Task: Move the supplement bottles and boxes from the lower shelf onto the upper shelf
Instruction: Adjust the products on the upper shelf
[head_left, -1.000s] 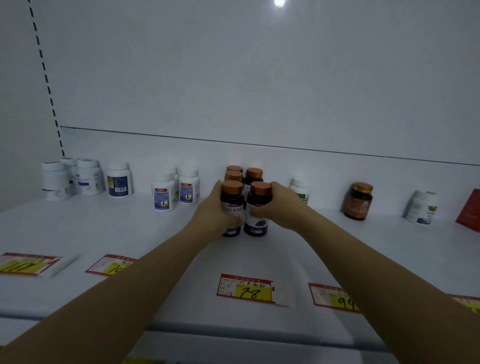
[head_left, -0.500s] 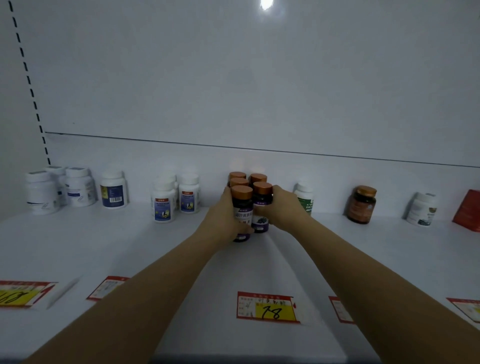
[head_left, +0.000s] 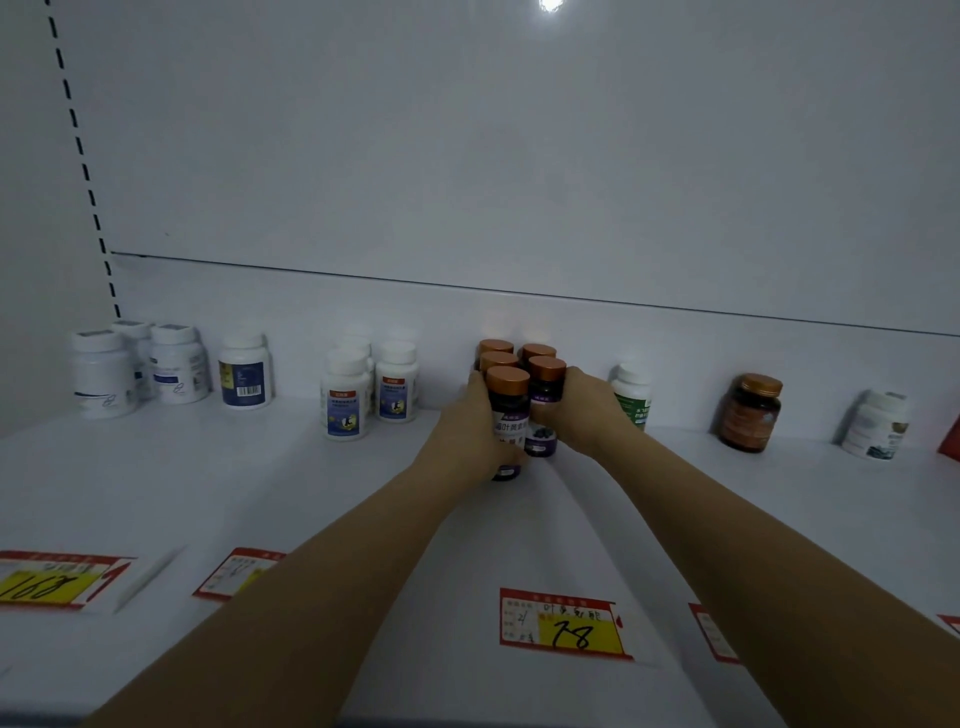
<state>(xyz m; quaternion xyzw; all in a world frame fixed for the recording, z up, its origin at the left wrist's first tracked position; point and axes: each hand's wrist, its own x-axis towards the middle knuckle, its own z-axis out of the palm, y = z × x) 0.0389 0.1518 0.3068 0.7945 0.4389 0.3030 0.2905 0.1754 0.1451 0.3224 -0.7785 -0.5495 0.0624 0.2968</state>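
Upper shelf (head_left: 249, 493), so judged: behind the "78" price tag (head_left: 563, 621), the left hand (head_left: 470, 436) grips a copper-capped bottle (head_left: 510, 410) and the right hand (head_left: 584, 415) grips its purple-labelled neighbour (head_left: 545, 392), both upright against three matching bottles (head_left: 496, 347). White bottles (head_left: 345, 395) left of the tag and an amber jar (head_left: 750, 413) to its right already stand here. The lower shelf is unseen, so what remains cannot be told.

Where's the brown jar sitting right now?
Head view, right of centre: the brown jar stands by the back wall, between the green-label bottle on its left and a white bottle on its right, touching neither.
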